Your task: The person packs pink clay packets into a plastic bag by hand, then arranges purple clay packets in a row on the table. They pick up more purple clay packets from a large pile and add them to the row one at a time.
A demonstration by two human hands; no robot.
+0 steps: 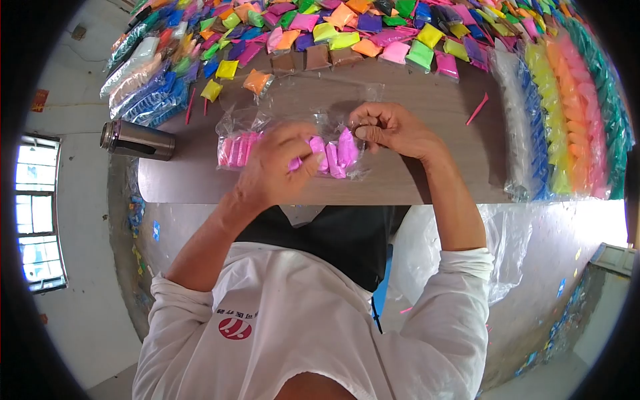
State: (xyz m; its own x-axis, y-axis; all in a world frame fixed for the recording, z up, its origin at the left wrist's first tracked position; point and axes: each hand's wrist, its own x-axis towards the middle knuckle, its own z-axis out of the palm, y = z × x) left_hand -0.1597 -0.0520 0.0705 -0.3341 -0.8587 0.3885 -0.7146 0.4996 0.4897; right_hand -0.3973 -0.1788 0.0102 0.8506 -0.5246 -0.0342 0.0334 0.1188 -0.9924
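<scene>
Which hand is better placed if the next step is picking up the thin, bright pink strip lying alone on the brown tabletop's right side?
Probably the right hand: it is nearer the strip, with brown tabletop between them. The left hand is farther off, over small pink packets in clear plastic.

The left hand is blurred — it hides part of the pink packets; beyond it, the packet heap runs past the top edge.

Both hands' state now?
Left hand: curled over elongated pink packets in clear plastic wrapping; grip can't be told.
Right hand: closed, apparently pinching the wrapping's edge.
</scene>
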